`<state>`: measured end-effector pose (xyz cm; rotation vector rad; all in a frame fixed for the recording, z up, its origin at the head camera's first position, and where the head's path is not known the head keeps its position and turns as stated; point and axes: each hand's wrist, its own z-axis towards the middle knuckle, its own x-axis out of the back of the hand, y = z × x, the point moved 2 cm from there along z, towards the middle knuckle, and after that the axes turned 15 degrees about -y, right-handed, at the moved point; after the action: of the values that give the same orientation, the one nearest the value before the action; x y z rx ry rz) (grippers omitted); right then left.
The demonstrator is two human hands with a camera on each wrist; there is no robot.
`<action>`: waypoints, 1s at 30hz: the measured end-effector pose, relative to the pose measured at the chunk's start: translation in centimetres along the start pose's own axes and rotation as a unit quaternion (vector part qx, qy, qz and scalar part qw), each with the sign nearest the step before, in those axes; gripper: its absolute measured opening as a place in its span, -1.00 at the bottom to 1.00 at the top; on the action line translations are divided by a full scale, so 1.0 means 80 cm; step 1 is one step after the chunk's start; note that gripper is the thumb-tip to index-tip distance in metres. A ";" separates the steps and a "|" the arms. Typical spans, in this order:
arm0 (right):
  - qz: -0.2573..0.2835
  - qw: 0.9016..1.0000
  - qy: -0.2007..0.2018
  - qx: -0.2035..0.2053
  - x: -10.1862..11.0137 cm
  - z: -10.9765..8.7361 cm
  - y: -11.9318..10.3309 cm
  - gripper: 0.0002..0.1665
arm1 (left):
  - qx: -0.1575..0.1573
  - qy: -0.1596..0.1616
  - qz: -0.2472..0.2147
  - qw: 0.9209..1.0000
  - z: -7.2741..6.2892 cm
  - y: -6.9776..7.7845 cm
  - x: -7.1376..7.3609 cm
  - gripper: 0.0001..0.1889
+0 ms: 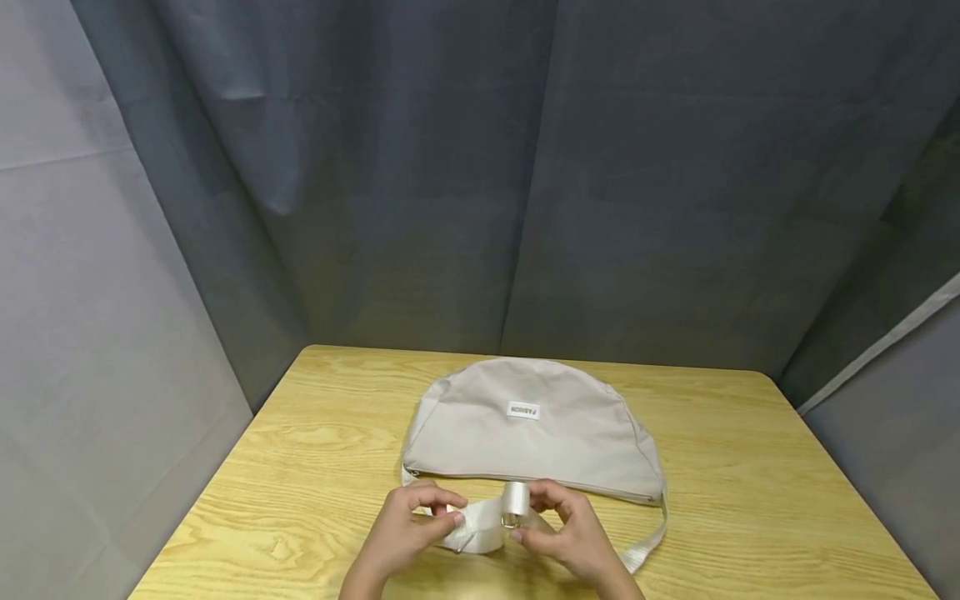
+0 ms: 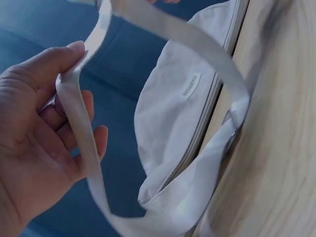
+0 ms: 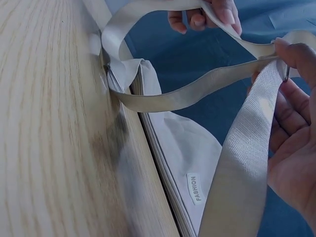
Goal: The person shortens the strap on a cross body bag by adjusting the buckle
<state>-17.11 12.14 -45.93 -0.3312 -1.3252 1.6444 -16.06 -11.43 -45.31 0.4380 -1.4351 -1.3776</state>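
A pale beige half-moon bag (image 1: 480, 450) lies flat on the table, its zipped straight edge toward me and its white FASHION label (image 1: 523, 410) upside down in the head view. My left hand (image 1: 405, 529) pinches the bag's webbing strap (image 2: 89, 143) between thumb and fingers. Opposite it, my right hand (image 1: 566, 533) grips the strap at a small metal buckle (image 3: 287, 74), where the webbing doubles over. Between the hands the strap forms a raised loop in front of the bag. A second metal slider (image 2: 230, 131) sits lower on the strap, close to the tabletop.
The wood-grain table (image 1: 300, 500) stretches out on both sides of the bag. Dark grey curtains (image 1: 637, 183) hang behind its far edge. Lighter cloth panels (image 1: 97, 333) stand at the left and right.
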 end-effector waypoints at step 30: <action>0.012 0.998 -0.019 0.054 0.002 0.010 -0.044 -0.57 | -0.007 -0.001 0.011 1.000 0.005 0.024 0.000 -0.75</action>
<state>-16.01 11.57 -42.52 -0.2537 -1.2578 1.7435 -15.63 -10.73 -43.54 0.4110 -1.4268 -1.3700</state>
